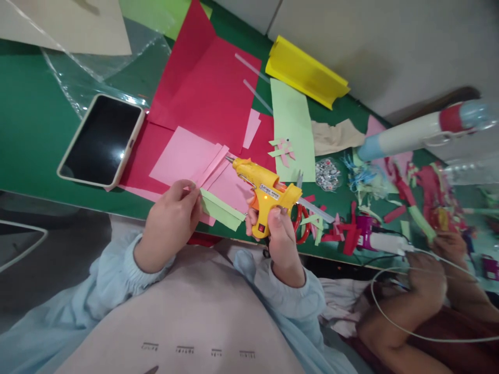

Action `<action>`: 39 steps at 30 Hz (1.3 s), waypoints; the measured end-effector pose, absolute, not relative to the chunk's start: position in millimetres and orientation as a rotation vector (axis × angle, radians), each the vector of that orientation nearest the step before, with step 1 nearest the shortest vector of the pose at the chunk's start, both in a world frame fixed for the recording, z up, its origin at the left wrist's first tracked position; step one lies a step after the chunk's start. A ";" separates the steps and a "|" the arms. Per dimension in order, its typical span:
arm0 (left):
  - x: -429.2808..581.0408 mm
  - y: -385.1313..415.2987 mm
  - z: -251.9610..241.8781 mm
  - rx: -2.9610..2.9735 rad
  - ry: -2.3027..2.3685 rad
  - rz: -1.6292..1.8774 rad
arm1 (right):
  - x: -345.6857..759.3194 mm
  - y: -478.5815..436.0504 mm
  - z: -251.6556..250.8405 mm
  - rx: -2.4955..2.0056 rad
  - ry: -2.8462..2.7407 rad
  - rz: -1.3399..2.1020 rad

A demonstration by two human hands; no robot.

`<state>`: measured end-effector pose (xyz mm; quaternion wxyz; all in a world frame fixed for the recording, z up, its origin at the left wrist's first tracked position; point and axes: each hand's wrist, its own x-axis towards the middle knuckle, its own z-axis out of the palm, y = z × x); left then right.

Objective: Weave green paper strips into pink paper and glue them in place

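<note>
Head view: A glossy yellow plastic glue gun, a clear stick jutting from its back, sits in the right hand, fingers wrapped around the grip, its metal nozzle beside the upper end of a narrow folded pink paper strip. The left hand, knuckles up, pinches the strip's lower end above 1 creased green paper piece.

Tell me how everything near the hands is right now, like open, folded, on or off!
Glue gun: in the right hand, little light glowing
Pink strip: pinched by the left hand
Phone: face up, screen dark
Red paper: folded, one part raised
Yellow sheet: bent lengthwise
Scissors: partly hidden, can't tell whether open
</note>
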<state>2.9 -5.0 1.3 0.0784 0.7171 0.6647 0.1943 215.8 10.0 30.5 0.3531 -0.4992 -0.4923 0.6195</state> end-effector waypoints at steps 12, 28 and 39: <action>-1.5 -0.2 0.7 2.090 2.032 0.653 | 217.1 8.1 29.9 -1.283 -1.300 1.633; -2.1 1.5 3.3 2.072 2.054 0.625 | 216.5 3.1 26.4 -1.271 -1.258 1.675; -4.2 -7.0 9.0 2.023 2.062 0.629 | 215.4 -1.4 25.7 -1.219 -1.214 1.682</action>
